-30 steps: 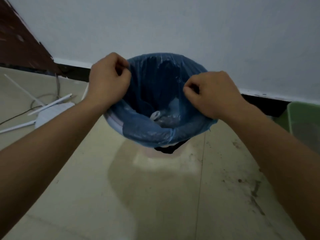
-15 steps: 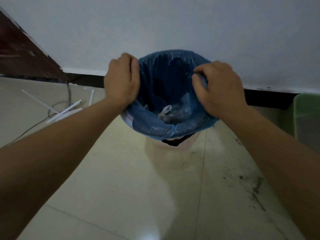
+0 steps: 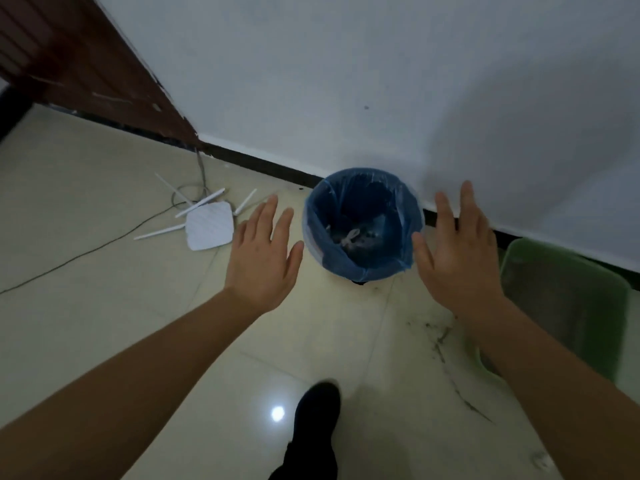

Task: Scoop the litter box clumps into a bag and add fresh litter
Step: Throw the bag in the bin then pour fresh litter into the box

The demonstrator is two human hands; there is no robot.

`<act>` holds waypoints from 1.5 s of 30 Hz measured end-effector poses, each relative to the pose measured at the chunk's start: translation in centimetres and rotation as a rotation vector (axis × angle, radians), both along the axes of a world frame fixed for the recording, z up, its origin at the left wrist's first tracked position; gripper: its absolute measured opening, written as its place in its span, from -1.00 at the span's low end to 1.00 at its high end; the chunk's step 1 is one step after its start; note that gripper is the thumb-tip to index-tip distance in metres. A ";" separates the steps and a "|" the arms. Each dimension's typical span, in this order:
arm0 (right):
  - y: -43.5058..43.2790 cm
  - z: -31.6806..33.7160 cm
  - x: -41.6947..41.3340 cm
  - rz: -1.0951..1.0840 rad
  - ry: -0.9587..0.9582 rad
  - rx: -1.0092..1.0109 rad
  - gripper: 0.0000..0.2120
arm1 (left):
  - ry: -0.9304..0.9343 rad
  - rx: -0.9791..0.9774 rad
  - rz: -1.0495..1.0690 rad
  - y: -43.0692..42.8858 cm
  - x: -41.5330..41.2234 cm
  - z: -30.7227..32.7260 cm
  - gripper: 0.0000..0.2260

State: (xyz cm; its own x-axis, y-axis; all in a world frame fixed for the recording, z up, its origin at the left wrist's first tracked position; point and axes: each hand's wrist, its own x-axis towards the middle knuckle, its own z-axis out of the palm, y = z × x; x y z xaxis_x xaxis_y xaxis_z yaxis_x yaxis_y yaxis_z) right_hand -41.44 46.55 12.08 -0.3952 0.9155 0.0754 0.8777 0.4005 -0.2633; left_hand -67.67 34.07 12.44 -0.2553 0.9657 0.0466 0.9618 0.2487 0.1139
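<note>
The bag (image 3: 360,268) stands by the wall (image 3: 381,81), its rim folded outward, likely to hold its mouth wide for scooping. The left hand (image 3: 263,251) and right hand (image 3: 457,254) hover either side, fingers spread, grasping nothing. The green litter box (image 3: 561,299) sits at far right.

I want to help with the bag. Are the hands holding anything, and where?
Nothing is held. The left hand and right hand hover open on either side of the blue bag.
</note>
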 end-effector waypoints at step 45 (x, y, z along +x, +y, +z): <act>-53.0 56.6 -81.6 1.100 0.328 0.034 -0.35 | 0.113 0.514 1.248 -67.3 -53.0 57.3 -0.55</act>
